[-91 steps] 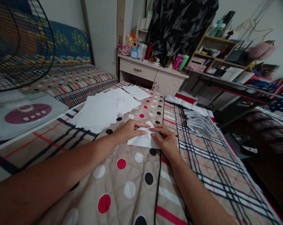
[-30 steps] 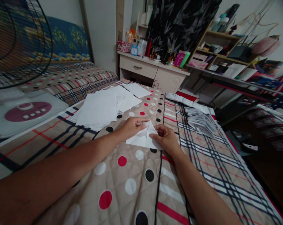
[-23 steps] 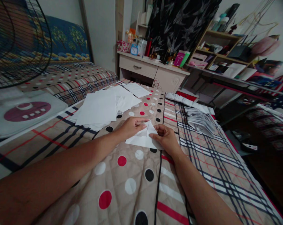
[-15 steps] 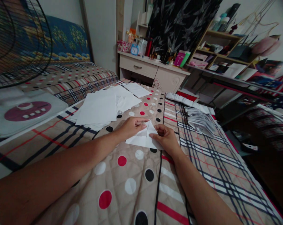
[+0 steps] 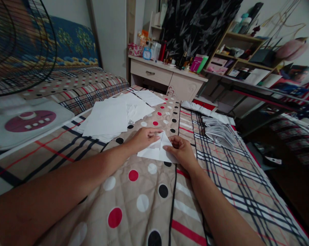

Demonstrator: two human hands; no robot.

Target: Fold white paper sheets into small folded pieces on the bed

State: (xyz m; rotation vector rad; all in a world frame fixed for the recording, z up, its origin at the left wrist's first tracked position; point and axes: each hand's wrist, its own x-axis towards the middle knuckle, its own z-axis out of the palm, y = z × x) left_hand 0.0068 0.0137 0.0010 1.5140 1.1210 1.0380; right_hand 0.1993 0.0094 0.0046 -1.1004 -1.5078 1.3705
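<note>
Between my hands, a sheet of white paper (image 5: 156, 154) lies on the patterned bedspread, its upper corners folded inward to a point at the top. My left hand (image 5: 145, 138) is closed on its upper left edge, thumb on top and fingers stretched along the fold. On the right edge, my right hand (image 5: 180, 147) pinches the paper between thumb and curled fingers. A loose pile of white sheets (image 5: 107, 118) rests beyond my left hand. Past my right hand sits a bundle of folded papers (image 5: 218, 133).
A fan (image 5: 23, 44) with a white base (image 5: 59, 116) stands at the left. Near the bed's far right edge lies a long white folded strip (image 5: 208, 112). A dresser (image 5: 154, 73) with bottles and a blue clock stands at the back, beside a wooden shelf (image 5: 242, 37).
</note>
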